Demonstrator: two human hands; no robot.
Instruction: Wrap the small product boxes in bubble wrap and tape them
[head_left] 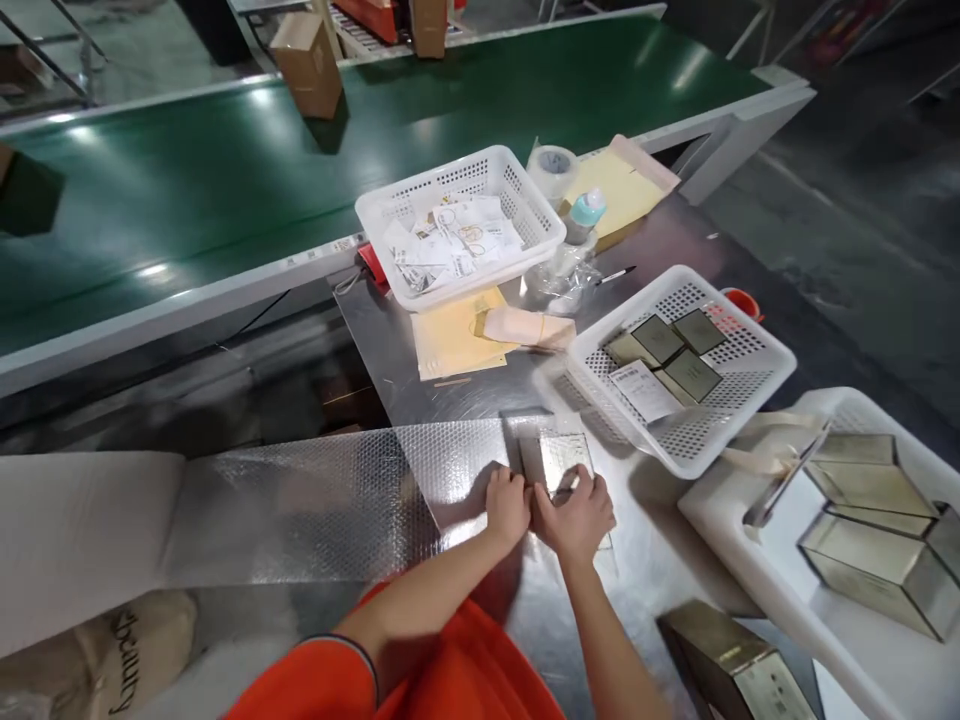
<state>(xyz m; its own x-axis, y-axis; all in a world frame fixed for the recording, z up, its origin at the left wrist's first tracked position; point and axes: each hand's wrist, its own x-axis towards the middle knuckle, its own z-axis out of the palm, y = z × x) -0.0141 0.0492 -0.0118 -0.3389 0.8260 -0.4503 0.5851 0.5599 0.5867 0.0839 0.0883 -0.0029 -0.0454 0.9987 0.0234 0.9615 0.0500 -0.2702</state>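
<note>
A sheet of bubble wrap (315, 495) runs from a roll (82, 530) at the left onto the metal table. At its right end lies a small box (559, 458), with clear wrap over or around it. My left hand (508, 508) is closed at the box's near left edge, fingers curled on the wrap. My right hand (576, 515) rests on the near right side of the box, fingers bent around its edge and thumb toward my left hand. The two hands nearly touch.
Ahead stand a white basket (382, 205) of papers and yellow envelopes (450, 345). To the right are a basket (776, 362) of small boxes, a bin (712, 510) of larger boxes and a loose box (720, 640). Beyond runs a green conveyor (187, 190) with a carton (307, 75).
</note>
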